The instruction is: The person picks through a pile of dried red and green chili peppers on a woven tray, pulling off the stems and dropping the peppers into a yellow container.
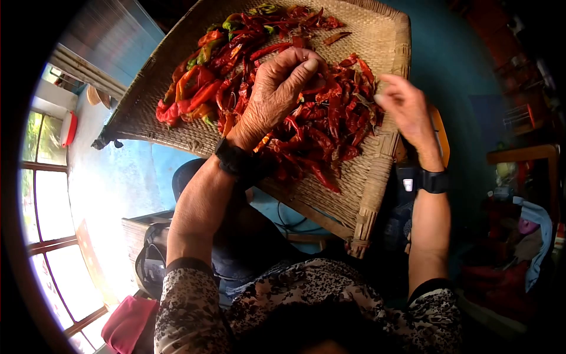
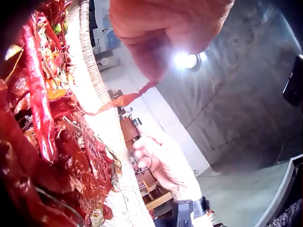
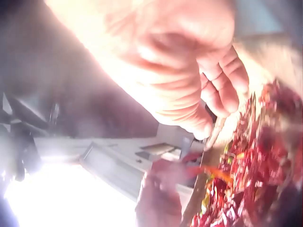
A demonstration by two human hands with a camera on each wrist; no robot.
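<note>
My left hand [image 1: 280, 88] is held over the chili heap, thumb and fingers pinched together. In the left wrist view, a thin, shrivelled red-orange chili pepper [image 2: 124, 100] hangs from those fingertips. To the right, my right hand [image 1: 407, 109] is raised beside the tray's edge, its fingers loosely bent. Its thumb and fingertips stand apart in the right wrist view, with no chili between them. Beneath both hands lie many dried red chilies [image 1: 336, 118] on a woven tray [image 1: 386, 41]. Fresher red and green peppers [image 1: 197, 85] cover the tray's left part.
The tray slants across my lap, its bound corner [image 1: 359, 245] near my body. Windows [image 1: 59, 218] shine brightly on the left. A pink cloth [image 1: 131, 321] lies at lower left. Clothes, among them a light blue garment [image 1: 537, 248], are piled at right.
</note>
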